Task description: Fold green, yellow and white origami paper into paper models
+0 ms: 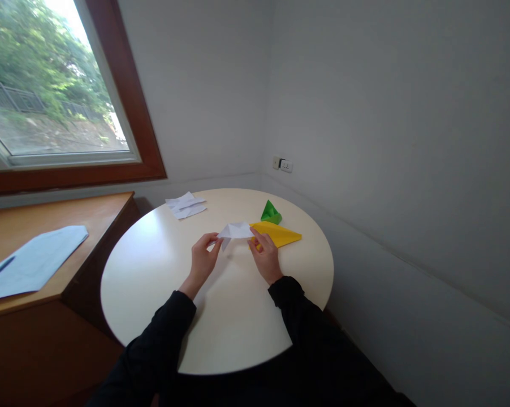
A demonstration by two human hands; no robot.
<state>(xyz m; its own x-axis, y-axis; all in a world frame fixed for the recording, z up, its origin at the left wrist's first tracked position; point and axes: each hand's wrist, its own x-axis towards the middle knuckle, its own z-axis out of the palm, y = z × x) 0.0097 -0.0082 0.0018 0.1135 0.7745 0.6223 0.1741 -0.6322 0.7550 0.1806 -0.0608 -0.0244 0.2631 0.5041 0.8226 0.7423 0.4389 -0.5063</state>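
**White paper fold held between both hands over round table**

Obs.: Person seated at a round white table (161, 316), black sleeves. Both hands are raised just above the tabletop, holding one folded white paper piece (235, 230) between them.

Left hand (203, 261): fingers closed in a pinch on the left corner of the white piece, thumb on top.

Right hand (264, 259): fingertips closed on the right end of the white piece. This hand also lies over the near corner of a folded yellow paper (278, 234), which rests flat on the table just beside the white piece; whether the fingers also grip the yellow sheet cannot be told.

Surroundings: a small green folded paper shape (271, 213) stands just behind the yellow one. Creased white sheets (186, 206) lie near the far-left edge of the table, well apart from the hands. A pale blue sheet (32, 263) with a pen on it lies on the wooden desk (85, 217) to the left, under the window.

Risk (judgement): the piece is held only at its two ends, so uneven pull could skew a crease or tear a corner. The right hand could drag the yellow paper along and nudge the green shape.
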